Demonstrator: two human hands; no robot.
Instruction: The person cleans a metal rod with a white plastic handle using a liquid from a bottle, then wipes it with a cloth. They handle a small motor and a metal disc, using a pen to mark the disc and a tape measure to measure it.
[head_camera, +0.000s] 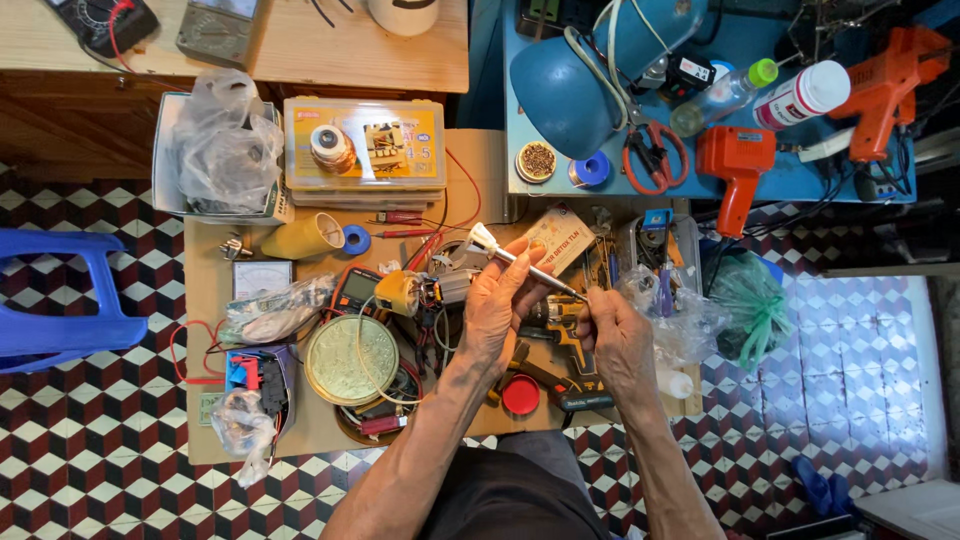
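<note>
Both forearms are bare to the elbows, with no sleeves in view; the left hand (497, 305) and right hand (618, 338) wear no gloves, rings or watch; dark clothing shows at the lower edge, between the arms.

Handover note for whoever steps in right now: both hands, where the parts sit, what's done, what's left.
Left hand: closed around a slim metal tool with a white flared end, held above the cardboard work board.
Right hand: fingertips pinched at the tool's other end, near its tip.
Around: yellow drill lies under the hands; round brass-coloured tin and multimeter to the left; red cap near the board's edge.
Done: tool picked up, both hands on it.
Left: cannot tell what the right hand is fitting or removing; the tip is too small to see.
</note>
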